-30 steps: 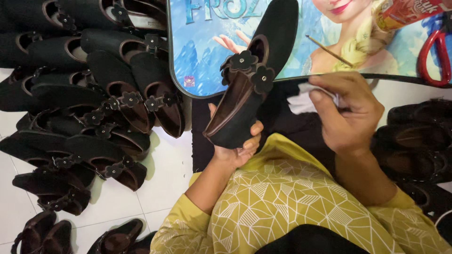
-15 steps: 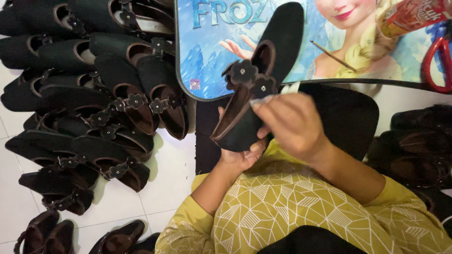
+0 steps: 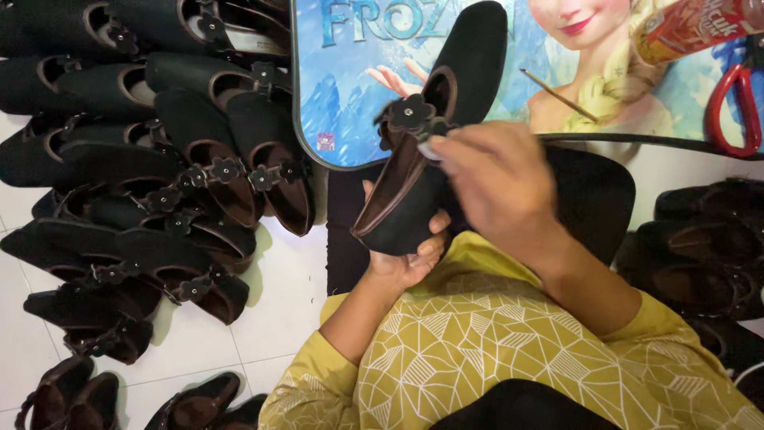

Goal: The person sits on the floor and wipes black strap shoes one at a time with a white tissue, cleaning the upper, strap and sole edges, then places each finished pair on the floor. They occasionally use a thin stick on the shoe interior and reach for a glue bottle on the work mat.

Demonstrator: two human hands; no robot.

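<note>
Black shoe [image 3: 430, 159] is held from below by the left hand [image 3: 406, 259], fingers clamped around its heel part, so that the opening faces upward for work. Right hand [image 3: 493, 187] is placed on the flower ornament [image 3: 410, 115], fingertips pressed together on it; whether something small is pinched cannot be told. Left of the shoe, many finished black shoes [image 3: 159, 175] are piled on the white floor [image 3: 278, 295]. Behind the shoe, 1 printed tray [image 3: 350, 87] is seen, with red scissors [image 3: 736, 99].
</note>
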